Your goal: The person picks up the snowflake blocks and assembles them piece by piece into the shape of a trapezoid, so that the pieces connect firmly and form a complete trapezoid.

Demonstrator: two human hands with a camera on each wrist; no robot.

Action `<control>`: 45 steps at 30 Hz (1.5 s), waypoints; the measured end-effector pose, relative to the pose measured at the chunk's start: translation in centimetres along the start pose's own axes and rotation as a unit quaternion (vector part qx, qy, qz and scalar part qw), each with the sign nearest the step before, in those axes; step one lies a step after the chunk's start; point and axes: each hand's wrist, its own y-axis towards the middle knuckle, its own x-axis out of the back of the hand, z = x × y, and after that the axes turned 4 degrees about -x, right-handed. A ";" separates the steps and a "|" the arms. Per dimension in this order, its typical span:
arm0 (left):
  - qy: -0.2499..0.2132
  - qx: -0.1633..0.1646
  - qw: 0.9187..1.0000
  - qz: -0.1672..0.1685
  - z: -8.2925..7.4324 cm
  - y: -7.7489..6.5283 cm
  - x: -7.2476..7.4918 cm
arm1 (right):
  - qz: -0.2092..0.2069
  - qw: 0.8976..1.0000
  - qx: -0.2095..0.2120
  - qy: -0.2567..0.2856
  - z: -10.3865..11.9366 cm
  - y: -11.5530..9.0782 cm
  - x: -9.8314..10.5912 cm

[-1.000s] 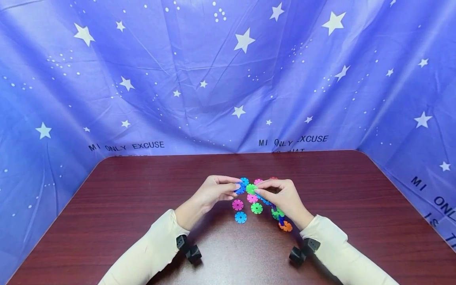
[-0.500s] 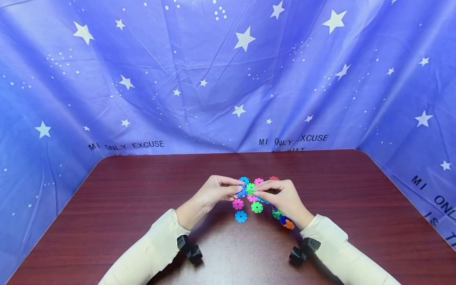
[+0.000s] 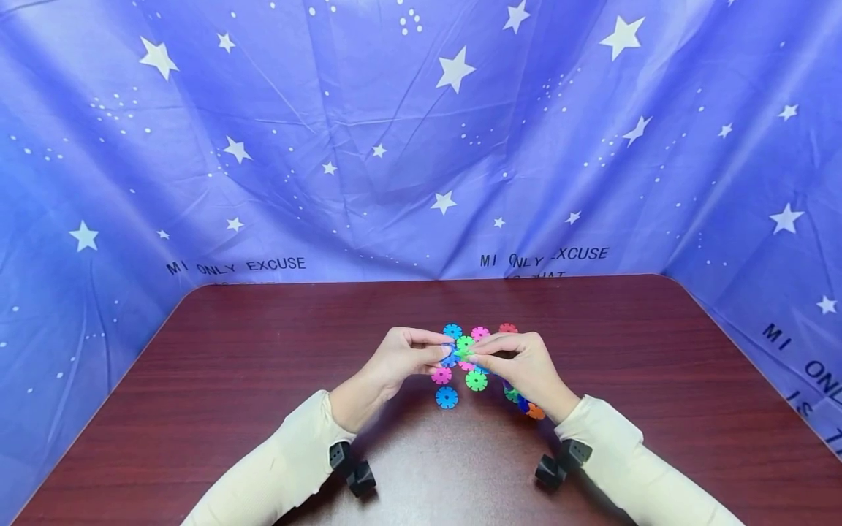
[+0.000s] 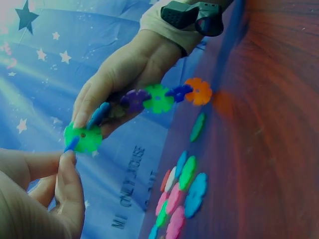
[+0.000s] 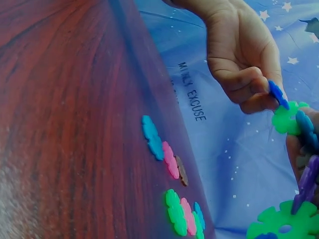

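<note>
My left hand [image 3: 395,361] pinches a blue notched snowflake disc [image 5: 278,93] between thumb and fingers. Its edge meets a green notched disc [image 4: 82,138]; how deep the slots engage cannot be told. That green disc heads a chain of interlocked discs, which my right hand [image 3: 522,365] grips by its near end. Behind the right fingers, part of the chain is hidden. In the left wrist view a purple disc [image 4: 135,101], another green disc [image 4: 159,98], a dark blue disc [image 4: 179,92] and an orange disc [image 4: 198,92] trail off toward the right wrist.
Loose discs lie flat on the dark red-brown table [image 3: 263,343] below and beyond the hands, among them a light blue disc [image 3: 446,397], a pink disc [image 3: 441,375], a green disc [image 3: 476,380] and a red disc [image 3: 507,329]. A star-printed blue cloth [image 3: 368,204] hangs behind the table.
The left hand has moved slightly right, bringing the blue disc against the green disc at the chain's end. The green disc has turned in the right fingers. Loose discs lie as before.
</note>
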 end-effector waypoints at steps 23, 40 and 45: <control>0.075 -0.020 0.996 0.046 2.1 3.0 3.2 | -0.050 0.995 -0.084 0.033 -3.2 0.6 0.8; 0.215 -0.043 0.973 0.072 4.7 5.4 5.1 | -0.030 0.987 -0.144 0.071 -3.9 0.6 0.7; 0.329 -0.074 0.939 0.068 4.7 5.5 4.6 | -0.028 0.988 -0.142 0.062 -4.1 0.6 0.6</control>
